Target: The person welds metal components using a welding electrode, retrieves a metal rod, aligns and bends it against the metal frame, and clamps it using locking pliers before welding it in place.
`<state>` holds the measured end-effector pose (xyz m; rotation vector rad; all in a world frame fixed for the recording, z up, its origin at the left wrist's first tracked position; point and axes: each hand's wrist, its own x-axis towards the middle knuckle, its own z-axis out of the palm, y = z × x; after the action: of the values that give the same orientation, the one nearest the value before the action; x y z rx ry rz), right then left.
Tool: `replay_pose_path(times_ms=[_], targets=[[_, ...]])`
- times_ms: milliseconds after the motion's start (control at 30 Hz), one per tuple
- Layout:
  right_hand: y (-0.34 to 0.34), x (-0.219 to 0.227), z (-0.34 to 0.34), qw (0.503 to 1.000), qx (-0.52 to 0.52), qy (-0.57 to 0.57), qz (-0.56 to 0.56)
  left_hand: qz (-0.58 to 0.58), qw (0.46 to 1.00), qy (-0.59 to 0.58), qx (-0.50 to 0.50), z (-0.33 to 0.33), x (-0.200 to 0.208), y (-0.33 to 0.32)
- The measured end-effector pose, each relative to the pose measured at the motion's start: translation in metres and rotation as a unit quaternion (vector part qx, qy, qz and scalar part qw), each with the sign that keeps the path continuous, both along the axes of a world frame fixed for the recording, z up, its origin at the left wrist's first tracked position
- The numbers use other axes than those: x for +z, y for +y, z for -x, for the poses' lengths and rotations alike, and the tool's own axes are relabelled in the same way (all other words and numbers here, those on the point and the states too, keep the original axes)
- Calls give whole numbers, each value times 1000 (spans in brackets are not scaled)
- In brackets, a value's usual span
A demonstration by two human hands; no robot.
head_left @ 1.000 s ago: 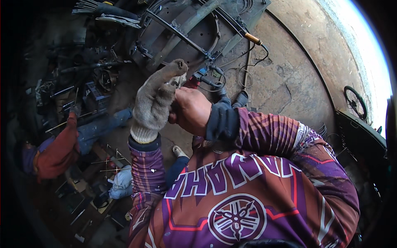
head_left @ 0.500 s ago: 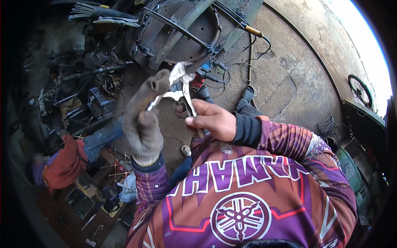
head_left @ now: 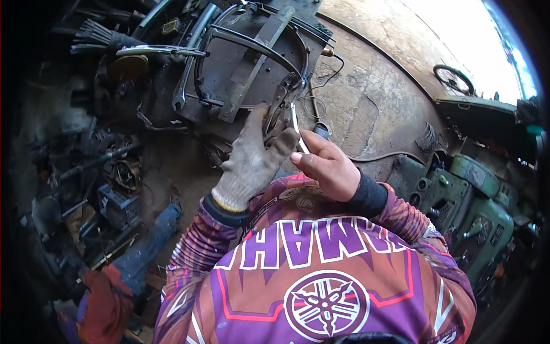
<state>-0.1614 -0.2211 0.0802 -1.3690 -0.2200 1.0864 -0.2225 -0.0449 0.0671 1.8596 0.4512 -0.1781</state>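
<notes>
A pair of silver locking pliers (head_left: 295, 121) is between my two hands at the near right edge of a dark metal workbench (head_left: 223, 66). My left hand (head_left: 247, 159), in a dirty knitted glove, is curled round the pliers' body, its thumb pointing at my right hand. Bare, my right hand (head_left: 330, 167) pinches the bright handle between thumb and fingers. The jaws are partly hidden among dark metal, so I cannot tell what they touch. Beyond them lie a round metal ring (head_left: 305, 49) and a flat steel bar (head_left: 252, 71) across it.
A large open-end wrench (head_left: 182, 86) and a bundle of rods (head_left: 94, 37) lie on the bench's left. A person in a red top (head_left: 106, 304) is at lower left beside scrap metal. Green machinery (head_left: 478, 229) stands right; a cable (head_left: 384, 155) crosses the floor.
Both hands have brought the locking pliers from open air to the bench edge. My left hand has moved right and closer to my right. The view has shifted, showing more of the bench.
</notes>
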Motion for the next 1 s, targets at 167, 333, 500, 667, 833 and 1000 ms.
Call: replay_pose_path(times_ms=[167, 333, 500, 667, 833, 1000], targets=[[23, 12, 7, 996, 7, -57, 69, 39, 990, 92, -101, -26, 14, 14], [25, 7, 6, 998, -40, -40, 32, 53, 987, 53, -142, -35, 14, 18], [26, -5, -6, 999, -33, 22, 11, 47, 983, 100, -143, -31, -1, 28], [25, -6, -21, 1000, -12, -17, -6, -80, 970, -82, -215, -37, -8, 31], [23, 0, -39, 999, -14, 15, -33, 127, 991, 30, -36, -46, -4, 23], [29, -2, -38, 997, -22, 38, -64, 104, 993, -17, -52, -49, -8, 24]])
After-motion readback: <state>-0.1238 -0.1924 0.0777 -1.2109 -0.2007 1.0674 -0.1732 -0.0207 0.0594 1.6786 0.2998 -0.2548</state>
